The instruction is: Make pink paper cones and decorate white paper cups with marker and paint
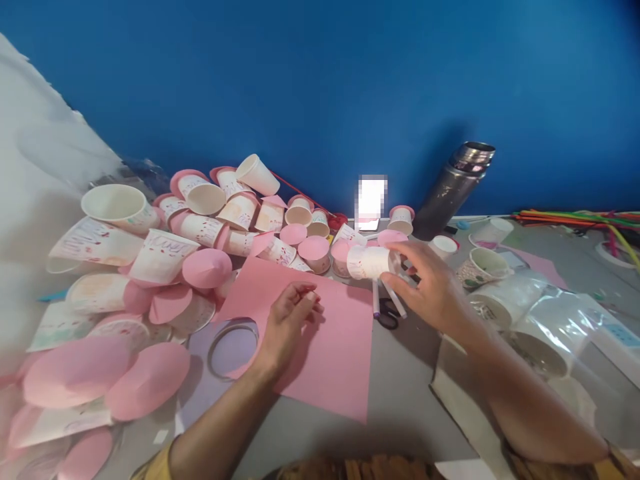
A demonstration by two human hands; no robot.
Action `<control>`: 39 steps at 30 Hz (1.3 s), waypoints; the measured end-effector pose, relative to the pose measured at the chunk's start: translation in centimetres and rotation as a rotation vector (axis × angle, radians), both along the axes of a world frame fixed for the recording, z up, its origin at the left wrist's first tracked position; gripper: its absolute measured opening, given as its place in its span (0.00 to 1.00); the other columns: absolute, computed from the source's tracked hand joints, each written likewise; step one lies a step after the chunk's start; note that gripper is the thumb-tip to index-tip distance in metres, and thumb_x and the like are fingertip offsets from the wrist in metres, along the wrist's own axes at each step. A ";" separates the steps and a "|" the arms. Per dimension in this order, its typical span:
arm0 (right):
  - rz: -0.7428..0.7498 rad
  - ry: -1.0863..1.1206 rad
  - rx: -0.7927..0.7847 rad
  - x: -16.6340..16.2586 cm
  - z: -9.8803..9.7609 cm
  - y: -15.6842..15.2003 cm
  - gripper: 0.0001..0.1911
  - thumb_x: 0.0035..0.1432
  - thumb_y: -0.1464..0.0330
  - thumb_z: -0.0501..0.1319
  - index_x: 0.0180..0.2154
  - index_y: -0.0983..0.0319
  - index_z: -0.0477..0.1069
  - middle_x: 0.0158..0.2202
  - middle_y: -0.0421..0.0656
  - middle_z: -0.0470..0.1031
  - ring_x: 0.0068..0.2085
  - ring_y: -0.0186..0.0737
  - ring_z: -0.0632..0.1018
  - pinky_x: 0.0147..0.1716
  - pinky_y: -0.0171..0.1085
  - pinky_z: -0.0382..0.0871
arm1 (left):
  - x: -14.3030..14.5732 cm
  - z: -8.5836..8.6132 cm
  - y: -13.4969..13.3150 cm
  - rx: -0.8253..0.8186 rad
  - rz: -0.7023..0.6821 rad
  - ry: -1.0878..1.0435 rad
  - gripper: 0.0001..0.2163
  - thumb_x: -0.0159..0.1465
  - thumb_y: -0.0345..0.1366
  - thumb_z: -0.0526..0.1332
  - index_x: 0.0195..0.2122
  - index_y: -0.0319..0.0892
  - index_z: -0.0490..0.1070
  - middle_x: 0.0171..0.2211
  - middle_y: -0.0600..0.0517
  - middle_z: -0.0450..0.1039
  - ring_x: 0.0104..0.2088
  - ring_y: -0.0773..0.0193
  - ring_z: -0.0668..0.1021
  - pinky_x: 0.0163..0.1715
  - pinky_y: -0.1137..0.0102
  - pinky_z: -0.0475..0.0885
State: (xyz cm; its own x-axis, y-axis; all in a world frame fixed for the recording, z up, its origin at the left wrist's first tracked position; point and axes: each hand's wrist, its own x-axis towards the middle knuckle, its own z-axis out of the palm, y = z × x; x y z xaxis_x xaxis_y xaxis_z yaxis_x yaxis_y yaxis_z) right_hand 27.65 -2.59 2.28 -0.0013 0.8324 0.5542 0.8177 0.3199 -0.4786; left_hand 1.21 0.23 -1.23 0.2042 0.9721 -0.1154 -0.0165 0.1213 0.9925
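Observation:
In my right hand [430, 283] is a small white paper cup [369, 262], lying sideways between thumb and fingers at its right end. Coloured marks show on its side. My left hand [291, 320] is over a pink sheet of paper [335, 363], its fingers curled in and the thumb against them; whatever they may hold is hidden. Beneath the right hand lie scissors with dark handles [387, 313] and a white marker pen [377, 299]. A ring-shaped roll of tape [213, 350] rests left of my left wrist, on lilac paper [195, 393].
Many decorated paper cups, some with pink paper cones [206, 268], crowd the left and back. A dark flask [450, 190] leans near the blue wall [300, 87], by a bright phone [371, 200]. Plastic-wrapped cups [525, 300] and colourful pipe cleaners [575, 217] lie right.

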 end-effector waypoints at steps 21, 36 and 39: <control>-0.226 -0.105 -0.375 2.9 2.0 0.5 0.16 0.67 0.55 0.61 0.46 0.58 0.79 0.41 0.44 0.84 0.38 0.45 0.80 0.36 0.39 0.65 | 0.6 -5.4 -3.4 1.008 -0.594 1.168 0.28 0.71 0.39 0.61 0.70 0.36 0.62 0.73 0.30 0.58 0.73 0.37 0.61 0.69 0.42 0.62; -0.305 -0.518 -0.417 2.6 0.6 1.2 0.16 0.65 0.56 0.65 0.49 0.57 0.79 0.47 0.47 0.82 0.45 0.52 0.80 0.32 0.40 0.58 | -0.4 1.9 -3.9 0.719 -1.079 1.069 0.22 0.61 0.31 0.66 0.57 0.42 0.72 0.70 0.37 0.63 0.72 0.42 0.63 0.70 0.43 0.60; -0.311 -0.524 -0.381 2.1 0.2 1.3 0.18 0.66 0.54 0.65 0.51 0.57 0.78 0.49 0.47 0.82 0.47 0.52 0.80 0.33 0.41 0.60 | -0.4 2.4 -4.2 0.737 -1.149 0.968 0.12 0.62 0.35 0.66 0.47 0.45 0.74 0.63 0.42 0.70 0.67 0.45 0.69 0.68 0.47 0.62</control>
State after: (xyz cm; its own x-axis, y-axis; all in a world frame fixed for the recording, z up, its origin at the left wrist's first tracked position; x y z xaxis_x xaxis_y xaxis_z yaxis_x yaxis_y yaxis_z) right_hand 29.75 -1.33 2.52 0.0812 0.9729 0.2164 0.9966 -0.0764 -0.0302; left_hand 0.86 -3.96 1.19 0.9317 0.2782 -0.2335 0.3554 -0.8305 0.4288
